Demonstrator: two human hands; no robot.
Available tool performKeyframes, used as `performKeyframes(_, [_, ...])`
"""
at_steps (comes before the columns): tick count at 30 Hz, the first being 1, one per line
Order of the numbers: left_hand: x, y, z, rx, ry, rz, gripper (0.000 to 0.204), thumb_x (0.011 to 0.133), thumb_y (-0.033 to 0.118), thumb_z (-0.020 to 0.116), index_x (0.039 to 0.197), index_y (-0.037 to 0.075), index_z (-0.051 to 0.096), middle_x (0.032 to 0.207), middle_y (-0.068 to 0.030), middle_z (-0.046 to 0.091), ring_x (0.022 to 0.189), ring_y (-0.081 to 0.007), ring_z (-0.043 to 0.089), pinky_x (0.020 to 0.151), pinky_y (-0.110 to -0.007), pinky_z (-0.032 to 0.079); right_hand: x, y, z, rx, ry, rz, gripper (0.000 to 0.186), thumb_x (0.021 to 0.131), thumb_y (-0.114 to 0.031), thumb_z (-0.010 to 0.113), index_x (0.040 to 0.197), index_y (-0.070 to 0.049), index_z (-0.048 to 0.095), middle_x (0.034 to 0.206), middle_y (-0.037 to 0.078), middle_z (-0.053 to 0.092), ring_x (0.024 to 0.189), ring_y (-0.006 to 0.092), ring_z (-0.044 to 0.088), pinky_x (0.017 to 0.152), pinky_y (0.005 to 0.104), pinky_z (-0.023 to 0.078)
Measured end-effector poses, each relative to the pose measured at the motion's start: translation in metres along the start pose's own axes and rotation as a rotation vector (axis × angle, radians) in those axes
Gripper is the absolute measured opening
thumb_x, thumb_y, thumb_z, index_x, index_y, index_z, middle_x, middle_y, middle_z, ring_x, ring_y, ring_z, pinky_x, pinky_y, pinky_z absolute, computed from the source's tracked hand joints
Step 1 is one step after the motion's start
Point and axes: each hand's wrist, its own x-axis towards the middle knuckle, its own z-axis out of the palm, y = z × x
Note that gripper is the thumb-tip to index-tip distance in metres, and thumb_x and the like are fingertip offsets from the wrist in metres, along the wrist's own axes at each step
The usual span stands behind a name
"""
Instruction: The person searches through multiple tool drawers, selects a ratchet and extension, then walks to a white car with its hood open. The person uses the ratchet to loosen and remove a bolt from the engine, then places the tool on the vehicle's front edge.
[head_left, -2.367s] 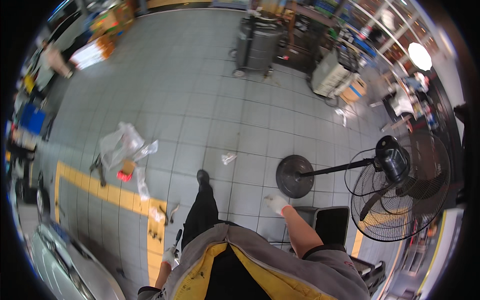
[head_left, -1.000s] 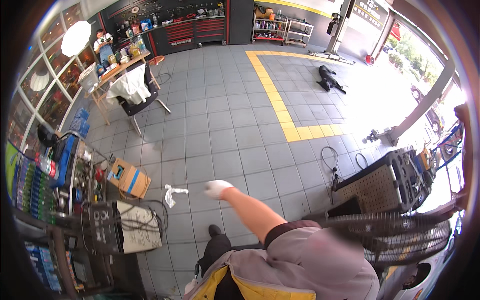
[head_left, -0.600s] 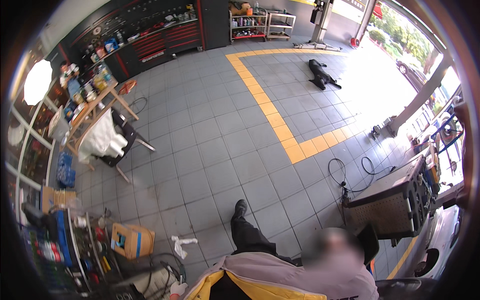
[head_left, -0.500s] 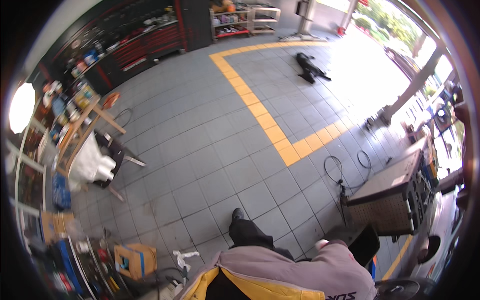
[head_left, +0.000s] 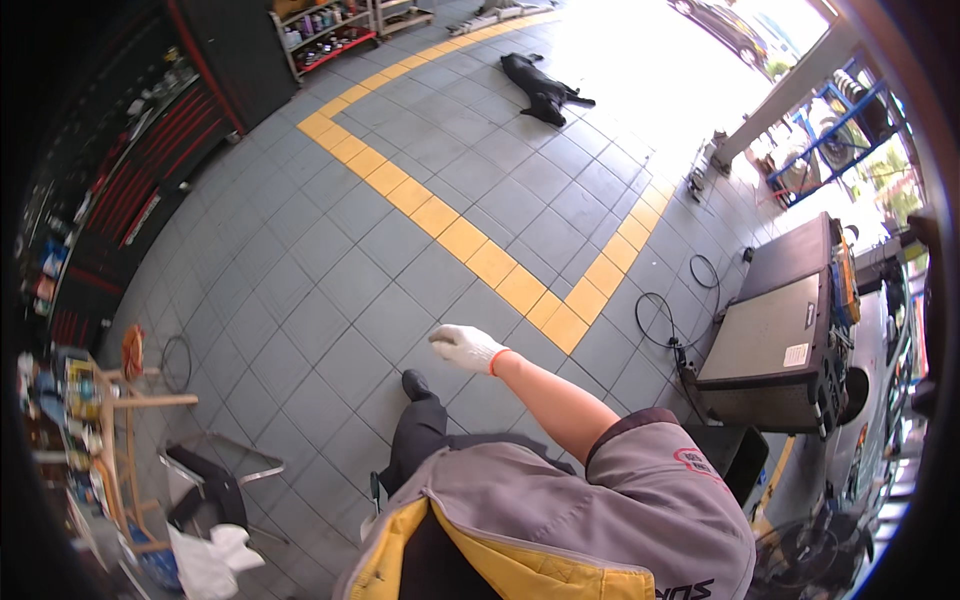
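Observation:
My right hand (head_left: 465,348), in a white work glove with an orange cuff, swings out in front of me over the grey floor tiles. Its fingers are curled in, and no object shows in them. It touches nothing; my dark shoe (head_left: 415,385) is the nearest thing below it. My left hand is out of sight, hidden by my grey and yellow jacket (head_left: 560,510). Beside my left hip a thin dark green handle (head_left: 375,490) sticks out, and I cannot tell what holds it.
A black dog (head_left: 540,88) lies on the floor beyond the yellow tile line (head_left: 490,262). To the right stand a large grey cabinet (head_left: 765,330) and a looped black cable (head_left: 655,315). At left are a folding chair (head_left: 215,480), a wooden stand (head_left: 120,400) and tool drawers (head_left: 150,170).
My right arm has swung forward, bringing the gloved hand out from beside my body. My view has turned and moved ahead, so the dog and the yellow line sit further left.

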Motion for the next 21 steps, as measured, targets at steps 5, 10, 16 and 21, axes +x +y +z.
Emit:
performKeyframes(5, [0.11, 0.189, -0.137, -0.027, 0.003, 0.016, 0.028, 0.094, 0.024, 0.07, 0.084, -0.002, 0.066, 0.074, -0.0066, 0.064, 0.072, -0.0155, 0.061, 0.065, -0.038, 0.05, 0.089, 0.081, -0.063, -0.255, -0.009, 0.487, 0.046, 0.098, -0.039, 0.059, 0.127, -0.006, 0.071, 0.119, 0.021, 0.074, 0.114, 0.037, 0.07, 0.098, 0.0456, 0.054])
performKeyframes(10, [0.247, 0.354, -0.265, 0.061, 0.035, 0.032, 0.028, 0.094, 0.023, 0.07, 0.081, -0.001, 0.065, 0.068, -0.004, 0.062, 0.066, -0.013, 0.057, 0.061, -0.037, 0.048, 0.098, 0.211, -0.112, -0.337, -0.171, 0.904, 0.046, 0.097, -0.04, 0.055, 0.119, -0.004, 0.074, 0.124, 0.02, 0.073, 0.119, 0.0365, 0.068, 0.098, 0.0459, 0.053])
performKeyframes(16, [0.364, 0.539, -0.306, 0.42, 0.186, 0.165, 0.036, 0.092, 0.032, 0.069, 0.089, -0.004, 0.067, 0.075, -0.0206, 0.067, 0.074, -0.0315, 0.067, 0.072, -0.047, 0.052, 0.286, 0.185, -0.155, 0.006, -0.062, 1.082, 0.026, 0.096, -0.026, 0.059, 0.101, -0.004, 0.071, 0.085, 0.01, 0.071, 0.073, 0.0224, 0.068, 0.064, 0.037, 0.054])
performKeyframes(21, [0.446, 0.686, -0.333, 0.3, 0.027, 0.063, 0.038, 0.092, 0.038, 0.07, 0.093, 0.0, 0.073, 0.078, -0.0195, 0.071, 0.074, -0.0298, 0.073, 0.071, -0.045, 0.055, 0.597, -0.008, -0.247, 0.049, 0.04, 0.575, 0.037, 0.097, -0.032, 0.06, 0.114, -0.002, 0.073, 0.083, 0.011, 0.072, 0.076, 0.0219, 0.068, 0.074, 0.0386, 0.055])
